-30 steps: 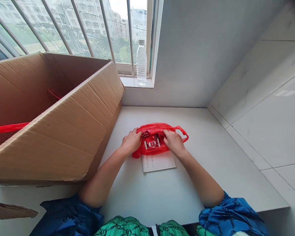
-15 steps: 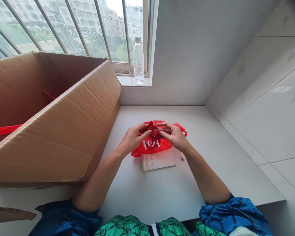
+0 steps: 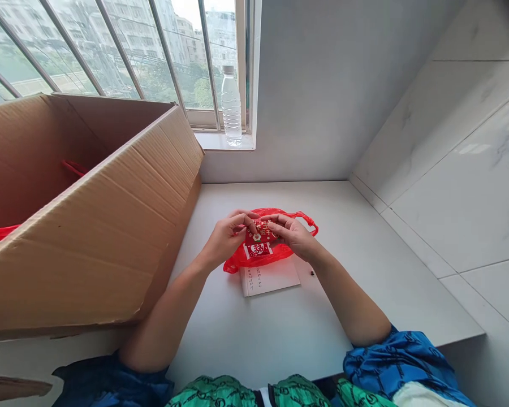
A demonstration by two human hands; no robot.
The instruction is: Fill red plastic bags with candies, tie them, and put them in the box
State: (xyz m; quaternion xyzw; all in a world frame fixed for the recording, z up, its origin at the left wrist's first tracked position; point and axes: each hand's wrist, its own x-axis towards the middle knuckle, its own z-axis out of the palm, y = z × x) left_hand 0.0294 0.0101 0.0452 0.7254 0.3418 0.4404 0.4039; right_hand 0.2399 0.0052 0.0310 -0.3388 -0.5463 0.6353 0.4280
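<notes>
A white stone counter (image 3: 280,339) is flanked by a large cardboard box (image 3: 76,237), and a red plastic bag (image 3: 237,263) is laid on a printed white sheet (image 3: 271,280), seemingly placed within easy reach. A small red packet (image 3: 259,232) is pinched between the left hand (image 3: 227,240) and the right hand (image 3: 292,234), steadied from both sides just above the bag.

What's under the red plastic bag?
A white paper printed with numbers sticks out from under the red plastic bag; the part beneath the bag is hidden.
</notes>
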